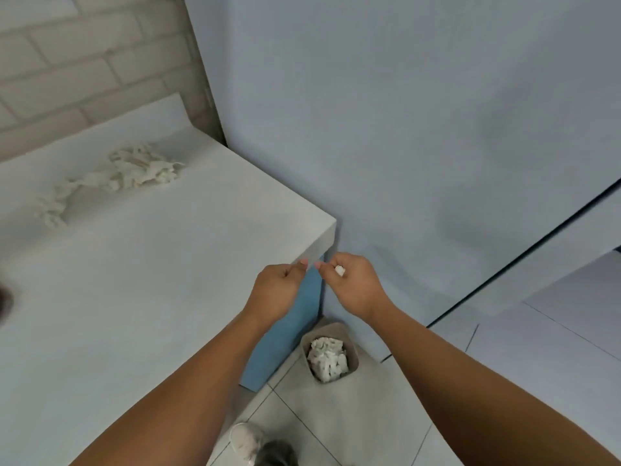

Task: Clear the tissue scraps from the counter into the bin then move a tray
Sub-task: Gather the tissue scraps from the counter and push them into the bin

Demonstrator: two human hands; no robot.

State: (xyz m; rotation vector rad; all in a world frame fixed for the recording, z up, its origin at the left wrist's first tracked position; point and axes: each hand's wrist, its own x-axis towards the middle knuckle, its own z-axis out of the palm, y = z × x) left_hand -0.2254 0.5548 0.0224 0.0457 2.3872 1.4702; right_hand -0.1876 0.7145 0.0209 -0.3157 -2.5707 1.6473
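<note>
White tissue scraps (pixel 114 176) lie in a loose trail on the grey counter (pixel 151 264), toward its back left. On the floor beside the counter's corner stands a small beige bin (pixel 351 351) holding crumpled tissue (pixel 327 358). My right hand (pixel 353 284) hovers past the counter's corner, above the bin, its fingers curled round a small white tissue scrap (pixel 340 270). Close beside it, at the counter's edge, my left hand (pixel 277 287) is curled; whether it holds anything is hidden. No tray is in view.
A pale blue wall or cabinet side (pixel 403 129) rises right behind the counter's corner. White brick tiles (pixel 67 62) back the counter. Below are pale floor tiles (pixel 369 415), my shoe (pixel 248 442) and a blue cabinet front (pixel 289 331).
</note>
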